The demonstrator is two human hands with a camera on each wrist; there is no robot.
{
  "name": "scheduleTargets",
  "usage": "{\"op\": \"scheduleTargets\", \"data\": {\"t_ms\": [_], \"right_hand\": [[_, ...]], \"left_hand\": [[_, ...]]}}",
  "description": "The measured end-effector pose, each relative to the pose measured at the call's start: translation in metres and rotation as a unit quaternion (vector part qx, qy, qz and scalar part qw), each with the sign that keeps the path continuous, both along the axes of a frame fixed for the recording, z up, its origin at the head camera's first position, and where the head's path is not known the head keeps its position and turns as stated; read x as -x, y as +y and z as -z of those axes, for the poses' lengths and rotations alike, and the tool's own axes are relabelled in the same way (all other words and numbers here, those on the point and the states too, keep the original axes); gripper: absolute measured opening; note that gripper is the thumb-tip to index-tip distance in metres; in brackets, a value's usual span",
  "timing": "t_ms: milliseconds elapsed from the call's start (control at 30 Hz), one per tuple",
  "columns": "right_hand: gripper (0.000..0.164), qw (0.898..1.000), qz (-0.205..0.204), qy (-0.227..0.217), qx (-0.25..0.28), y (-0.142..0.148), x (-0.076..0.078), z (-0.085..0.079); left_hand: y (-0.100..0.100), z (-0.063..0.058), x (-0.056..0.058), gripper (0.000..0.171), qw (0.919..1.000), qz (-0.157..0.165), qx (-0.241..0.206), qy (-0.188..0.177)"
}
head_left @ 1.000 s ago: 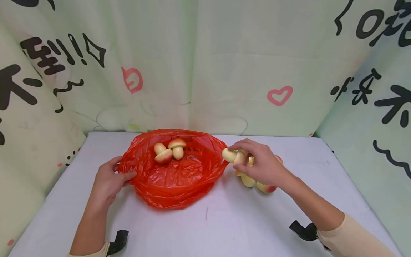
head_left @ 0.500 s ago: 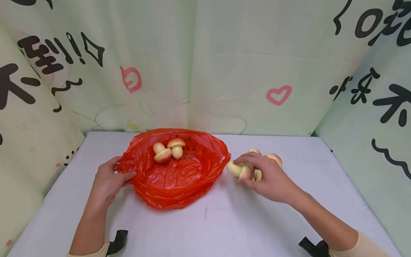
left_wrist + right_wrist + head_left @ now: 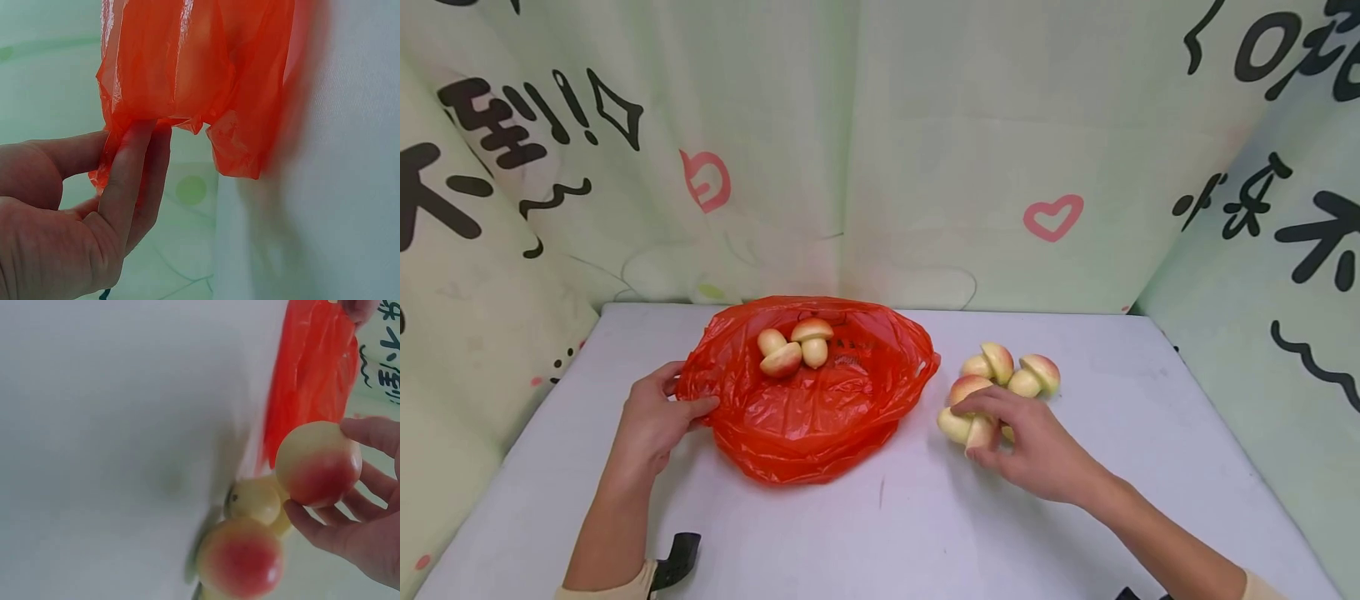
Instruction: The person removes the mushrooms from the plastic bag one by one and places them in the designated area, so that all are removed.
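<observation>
My left hand (image 3: 653, 417) pinches the left edge of a red plastic bag (image 3: 820, 442), which lies with its mouth spread wide. In the left wrist view, crinkled film (image 3: 175, 62) runs between thumb and fingers. Two toy mushrooms with red-and-cream caps (image 3: 781, 361) rest inside the bag toward the back. To the right of the bag, my right hand (image 3: 1037, 446) holds another mushroom (image 3: 980, 435) by its cap, stem pointing left. The right wrist view shows that round cap (image 3: 319, 464) between thumb and fingertips.
Several more mushrooms (image 3: 1036, 375) stand clustered on the white table (image 3: 820, 542), just behind and under the right hand, which partly hides them. A pale green curtain (image 3: 940, 167) with black lettering and pink hearts encloses the table at the back and sides.
My right hand, still holding its mushroom, has moved from the bag's right rim toward the table's front, uncovering the clustered mushrooms. The left hand and bag stay put.
</observation>
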State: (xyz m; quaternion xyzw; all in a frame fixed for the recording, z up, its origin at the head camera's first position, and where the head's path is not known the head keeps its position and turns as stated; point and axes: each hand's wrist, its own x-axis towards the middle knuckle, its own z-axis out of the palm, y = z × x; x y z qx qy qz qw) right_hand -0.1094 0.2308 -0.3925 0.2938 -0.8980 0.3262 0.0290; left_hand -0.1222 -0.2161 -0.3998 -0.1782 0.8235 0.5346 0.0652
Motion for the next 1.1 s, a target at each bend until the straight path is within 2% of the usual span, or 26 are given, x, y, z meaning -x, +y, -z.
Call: {"op": "scheduleTargets", "data": {"t_ms": [400,1100], "right_hand": [[0.049,1.000,0.010,-0.020,-0.016,0.000,-0.009,0.013],[0.048,0.999,0.019,0.004,-0.026,0.003,-0.013,0.026]], "left_hand": [[0.001,0.000,0.000,0.073,1.0000,-0.001,0.001,0.006],[-0.003,-0.001,0.000,0.075,1.0000,-0.001,-0.002,0.000]]}}
